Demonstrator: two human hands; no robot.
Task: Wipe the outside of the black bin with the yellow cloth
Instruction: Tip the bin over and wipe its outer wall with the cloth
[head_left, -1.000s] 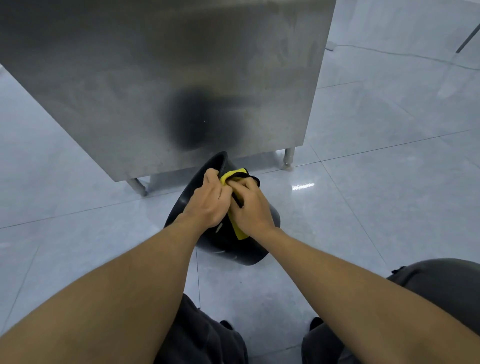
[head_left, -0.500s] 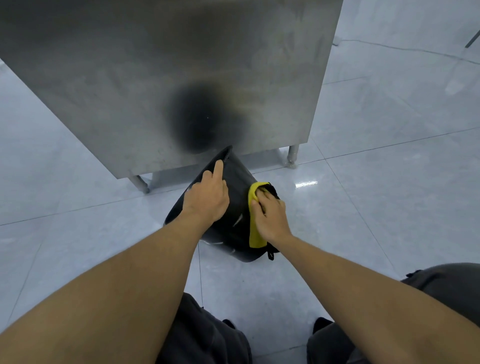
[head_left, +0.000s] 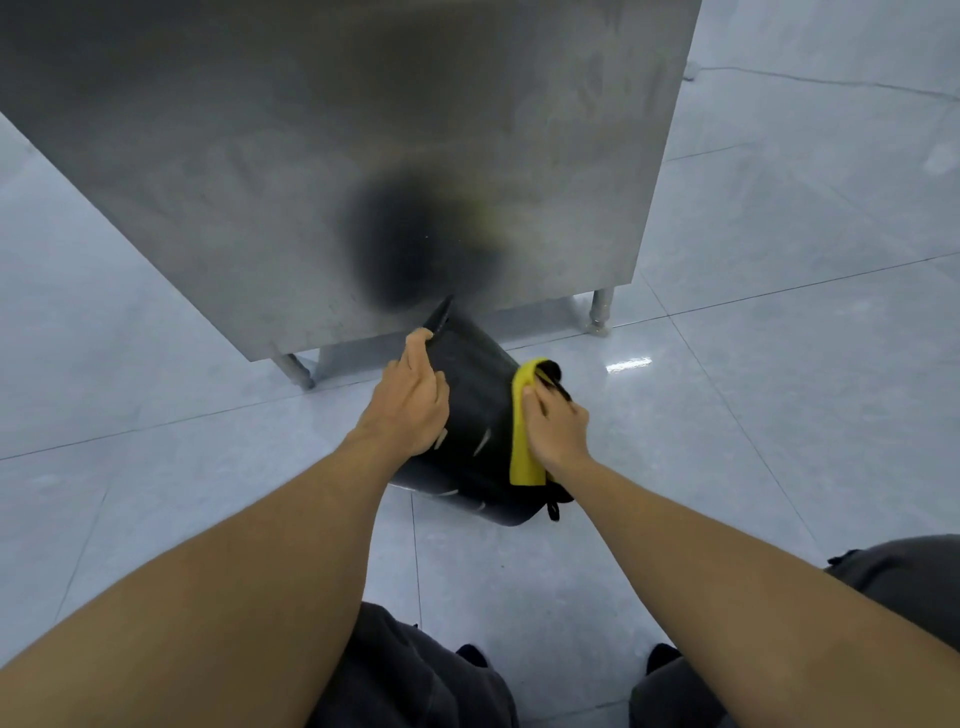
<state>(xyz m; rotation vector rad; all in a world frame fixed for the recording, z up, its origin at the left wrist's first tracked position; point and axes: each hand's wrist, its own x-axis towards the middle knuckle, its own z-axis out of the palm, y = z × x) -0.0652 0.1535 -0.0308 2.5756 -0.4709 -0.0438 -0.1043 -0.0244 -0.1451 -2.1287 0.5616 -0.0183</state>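
Observation:
The black bin (head_left: 480, 415) lies tilted on the floor, its rim pointing away toward the steel cabinet. My left hand (head_left: 413, 402) grips the bin's left side near the rim, fingers over the edge. My right hand (head_left: 558, 428) presses the yellow cloth (head_left: 522, 447) flat against the bin's right outer wall. The cloth has a black trim or strap that shows above my fingers and hangs below the bin's base.
A stainless steel cabinet (head_left: 363, 156) on short legs (head_left: 600, 312) stands right behind the bin and reflects it as a dark blot. Glossy grey floor tiles (head_left: 753, 415) spread all around. My knees in dark trousers (head_left: 415, 675) are at the bottom.
My hands have parted: the left went to the bin's left side by the rim, the right slid the cloth to the bin's right side. The bin has tipped further toward the cabinet.

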